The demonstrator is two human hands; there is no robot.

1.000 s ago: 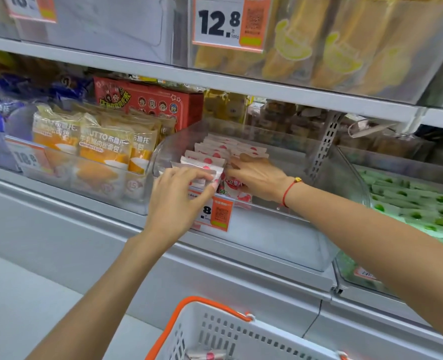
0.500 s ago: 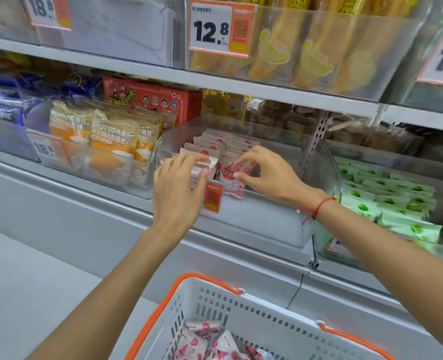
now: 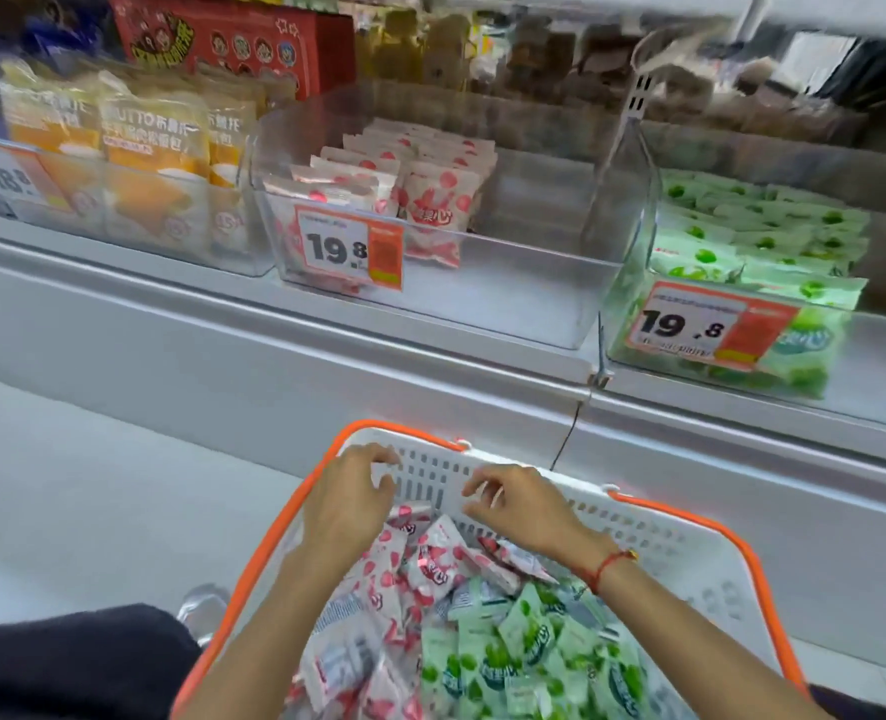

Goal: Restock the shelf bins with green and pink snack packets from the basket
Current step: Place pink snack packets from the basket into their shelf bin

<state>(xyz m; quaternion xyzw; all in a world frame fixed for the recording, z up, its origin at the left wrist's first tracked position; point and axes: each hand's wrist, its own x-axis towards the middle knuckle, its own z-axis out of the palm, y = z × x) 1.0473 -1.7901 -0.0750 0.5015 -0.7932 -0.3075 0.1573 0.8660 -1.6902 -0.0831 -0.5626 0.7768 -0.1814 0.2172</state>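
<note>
We see both hands over the white basket (image 3: 690,543) with orange handles. The left hand (image 3: 349,504) has loosely bent fingers and holds nothing. The right hand (image 3: 521,504) is the same, fingers bent and holding nothing, with a red string on its wrist. Under them lie pink packets (image 3: 430,558) on the left side of the basket and green packets (image 3: 524,646) on the right side. On the shelf above, a clear bin (image 3: 508,283) holds more pink packets at its left part. Just beside it, the next bin (image 3: 633,252) holds green packets. Each bin has an orange price tag (image 3: 349,252).
</note>
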